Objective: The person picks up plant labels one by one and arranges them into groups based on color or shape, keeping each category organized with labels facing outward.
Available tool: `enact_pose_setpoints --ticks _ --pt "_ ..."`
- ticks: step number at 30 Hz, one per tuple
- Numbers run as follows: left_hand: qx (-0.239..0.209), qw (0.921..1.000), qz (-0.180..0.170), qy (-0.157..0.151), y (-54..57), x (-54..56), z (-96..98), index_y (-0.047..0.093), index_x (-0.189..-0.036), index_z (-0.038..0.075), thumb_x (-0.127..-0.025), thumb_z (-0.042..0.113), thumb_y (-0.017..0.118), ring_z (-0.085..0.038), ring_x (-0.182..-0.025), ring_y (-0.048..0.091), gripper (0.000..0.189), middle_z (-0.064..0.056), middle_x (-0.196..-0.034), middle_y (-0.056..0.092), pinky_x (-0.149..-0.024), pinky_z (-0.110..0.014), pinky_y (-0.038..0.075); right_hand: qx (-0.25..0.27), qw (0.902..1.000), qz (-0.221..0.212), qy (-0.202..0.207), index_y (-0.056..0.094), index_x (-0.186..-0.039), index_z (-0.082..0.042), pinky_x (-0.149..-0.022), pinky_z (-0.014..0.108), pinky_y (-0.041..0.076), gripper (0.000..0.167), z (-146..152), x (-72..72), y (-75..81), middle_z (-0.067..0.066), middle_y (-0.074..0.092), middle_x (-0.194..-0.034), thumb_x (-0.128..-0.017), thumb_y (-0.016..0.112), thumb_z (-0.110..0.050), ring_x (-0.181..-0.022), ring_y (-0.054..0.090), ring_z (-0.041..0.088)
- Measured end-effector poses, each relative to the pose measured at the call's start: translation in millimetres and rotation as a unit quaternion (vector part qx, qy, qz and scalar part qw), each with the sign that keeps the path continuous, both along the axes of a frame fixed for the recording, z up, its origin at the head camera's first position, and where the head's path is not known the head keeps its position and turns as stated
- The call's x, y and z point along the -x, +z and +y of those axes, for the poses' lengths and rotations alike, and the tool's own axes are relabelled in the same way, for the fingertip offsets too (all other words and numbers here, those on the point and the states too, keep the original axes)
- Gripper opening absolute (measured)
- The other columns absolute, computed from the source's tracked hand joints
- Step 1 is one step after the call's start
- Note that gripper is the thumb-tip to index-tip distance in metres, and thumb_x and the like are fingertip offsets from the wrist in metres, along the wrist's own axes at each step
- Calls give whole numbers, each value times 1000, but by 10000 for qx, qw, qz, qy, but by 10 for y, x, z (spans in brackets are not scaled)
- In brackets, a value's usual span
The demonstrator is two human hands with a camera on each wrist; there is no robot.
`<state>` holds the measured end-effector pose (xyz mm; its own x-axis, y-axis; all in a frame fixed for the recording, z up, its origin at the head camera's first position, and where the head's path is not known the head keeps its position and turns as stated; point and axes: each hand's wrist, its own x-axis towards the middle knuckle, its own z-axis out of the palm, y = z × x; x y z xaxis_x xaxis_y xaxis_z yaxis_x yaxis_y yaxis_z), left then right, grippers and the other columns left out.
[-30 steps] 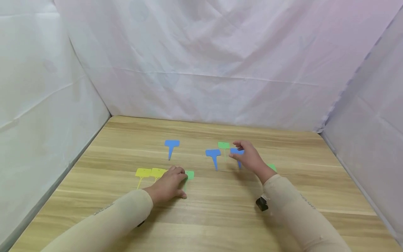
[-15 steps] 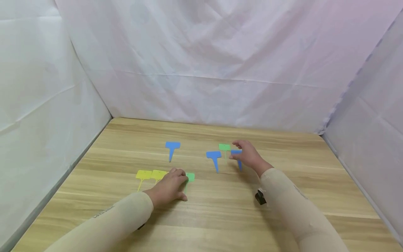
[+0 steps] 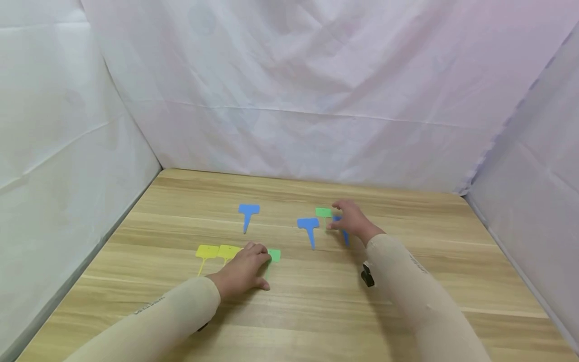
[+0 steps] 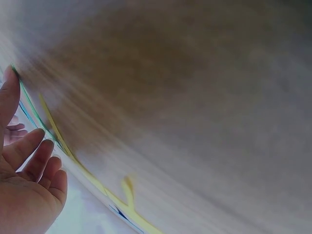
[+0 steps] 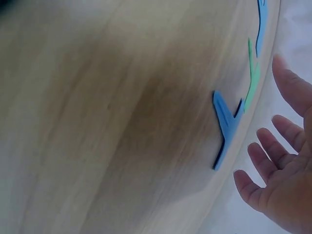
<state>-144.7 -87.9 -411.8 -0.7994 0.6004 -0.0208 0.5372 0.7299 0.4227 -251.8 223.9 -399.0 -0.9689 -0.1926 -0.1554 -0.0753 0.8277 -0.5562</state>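
Across the wood-grain counter (image 3: pixel 316 322), flat T-shaped tags lie between two reaching arms, with white cloth (image 3: pixel 289 100) rising behind and on both sides. The left sleeve (image 3: pixel 172 314) and right sleeve (image 3: pixel 420 291) cover much of the near surface, and a dark device (image 3: pixel 368 275) shows beside the right one.

At the left, the outer yellow tag (image 3: pixel 207 251) and the inner yellow tag (image 3: pixel 228 251) sit edge to edge, stems toward the person and slanting left; the left hand (image 3: pixel 243 270) hides part of the inner one. That hand's fingers are loosely bent, thumb spread away, over the left edge of the near green tag (image 3: pixel 274 255), whose thin stem also runs toward the person. Whether they touch it cannot be told.

Farther back, the far-left blue tag (image 3: pixel 248 209) lies well apart, its tapered stem aimed at the person and a little left. The middle blue tag (image 3: pixel 309 224) has its stem tip swung right. Just beside it is the far green tag (image 3: pixel 323 212), its slim stem nearly straight toward the person.

The right hand (image 3: pixel 355 219) hovers with fingers and thumb parted, gripping nothing, blocking part of the right blue tag (image 3: pixel 346 238), whose stem slants slightly right.
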Motion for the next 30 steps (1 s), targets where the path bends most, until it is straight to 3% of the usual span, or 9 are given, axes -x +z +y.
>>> enact_pose_setpoints --ticks 7,16,22,30 --pt "23 10000 4 11 -10 -2 15 63 -118 -4 -72 30 83 -24 -109 45 61 -8 -119 55 -97 -42 42 -244 9997 -7 -47 42 -140 5 -111 56 24 75 -8 44 -18 27 39 -144 -81 79 -20 -136 26 46" --pt "62 10000 25 28 3 -2 4 63 -118 -3 -73 30 83 -25 -109 46 60 -8 -119 55 -97 -42 42 -405 9990 -102 -166 41 -142 1 -106 61 29 77 -50 47 -65 25 41 -141 -82 78 -28 -134 27 45" --pt "34 10000 59 2 7 -6 2 63 -118 -4 -73 30 84 -24 -108 46 60 -8 -118 55 -96 -42 42 -550 9978 -200 -326 40 -144 -4 -104 66 26 77 -62 56 -71 23 38 -144 -82 78 -32 -135 27 44" --pt "56 10000 37 25 20 -15 -11 63 -118 -5 -73 30 83 -24 -108 46 61 -8 -118 55 -96 -41 42 -645 9962 -541 -216 38 -146 -6 -105 70 18 78 -92 103 -9 26 29 -149 -83 76 -32 -138 19 48"
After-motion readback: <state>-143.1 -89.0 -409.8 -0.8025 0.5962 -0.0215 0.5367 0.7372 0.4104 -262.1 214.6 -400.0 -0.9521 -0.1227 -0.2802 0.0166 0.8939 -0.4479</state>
